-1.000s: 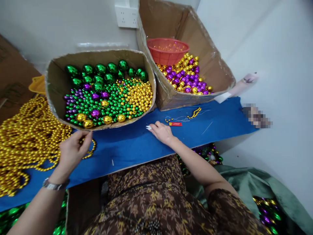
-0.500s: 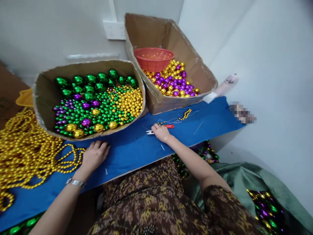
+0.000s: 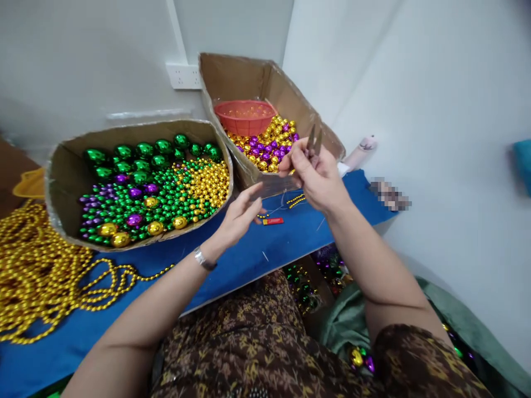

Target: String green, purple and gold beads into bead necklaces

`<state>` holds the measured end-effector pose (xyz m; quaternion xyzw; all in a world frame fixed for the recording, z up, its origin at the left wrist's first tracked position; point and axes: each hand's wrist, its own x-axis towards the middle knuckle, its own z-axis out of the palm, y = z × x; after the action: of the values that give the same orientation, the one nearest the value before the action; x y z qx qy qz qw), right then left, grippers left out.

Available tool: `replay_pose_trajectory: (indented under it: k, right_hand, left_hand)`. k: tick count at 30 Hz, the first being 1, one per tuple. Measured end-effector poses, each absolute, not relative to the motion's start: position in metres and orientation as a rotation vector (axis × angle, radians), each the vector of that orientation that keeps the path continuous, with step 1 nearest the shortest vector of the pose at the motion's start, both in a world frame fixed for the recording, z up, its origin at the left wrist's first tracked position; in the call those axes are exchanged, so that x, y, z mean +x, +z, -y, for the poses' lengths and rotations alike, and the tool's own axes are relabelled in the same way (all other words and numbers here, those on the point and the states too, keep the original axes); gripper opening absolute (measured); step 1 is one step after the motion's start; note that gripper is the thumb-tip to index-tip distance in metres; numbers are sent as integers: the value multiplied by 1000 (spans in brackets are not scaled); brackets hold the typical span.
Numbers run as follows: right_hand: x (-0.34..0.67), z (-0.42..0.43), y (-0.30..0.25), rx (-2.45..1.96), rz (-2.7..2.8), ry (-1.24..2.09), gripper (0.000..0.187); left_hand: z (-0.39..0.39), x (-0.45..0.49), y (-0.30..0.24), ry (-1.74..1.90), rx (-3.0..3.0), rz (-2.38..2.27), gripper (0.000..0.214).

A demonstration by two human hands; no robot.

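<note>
My right hand (image 3: 317, 177) is raised above the blue table (image 3: 232, 254) and grips a small pair of metal snips (image 3: 313, 141), blades pointing up. My left hand (image 3: 238, 215) hovers beside it with fingers spread, holding nothing. Under the hands lie a red lighter (image 3: 272, 221) and a short gold bead strand (image 3: 295, 200) with thin thread. A cardboard box (image 3: 58, 182) of green, gold and purple beads sits to the left.
A second cardboard box (image 3: 265, 77) behind holds gold and purple beads and an orange basket (image 3: 244, 115). Long gold bead strings (image 3: 41, 276) pile at the left. A white wall stands close on the right. More beads and green cloth (image 3: 344, 326) lie below the table.
My right hand picked the snips up off the table and lifted them. My left hand left the gold strings and moved right toward it. The camera view turned right.
</note>
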<state>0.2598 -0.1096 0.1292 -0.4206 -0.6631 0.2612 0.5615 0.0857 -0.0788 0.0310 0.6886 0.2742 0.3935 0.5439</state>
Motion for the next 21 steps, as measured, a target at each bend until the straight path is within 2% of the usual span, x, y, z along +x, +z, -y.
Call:
replay_pose_trajectory:
  k: [3, 7, 9, 11, 13, 18, 21]
  right_hand:
    - [267, 143, 146, -983, 1503, 655, 36]
    - [298, 194, 157, -1014, 1401, 667, 32]
    - [314, 218, 157, -1030, 1357, 676, 31]
    - [324, 238, 156, -1038, 1324, 691, 31]
    - [329, 255, 158, -1021, 1302, 706, 31]
    - [347, 301, 169, -947, 1192, 686, 18]
    - [378, 340, 161, -961, 1234, 661, 10]
  left_hand:
    - [71, 125, 43, 683, 1541, -453, 49]
    - [70, 155, 34, 342, 1609, -290, 50]
    - [73, 166, 25, 397, 1722, -337, 42]
    - [78, 179, 20, 606, 1826, -438, 37]
    - [84, 194, 20, 703, 1882, -421, 38]
    - [103, 228, 25, 193, 1785, -86, 42]
    - [103, 232, 17, 148, 1747, -115, 33]
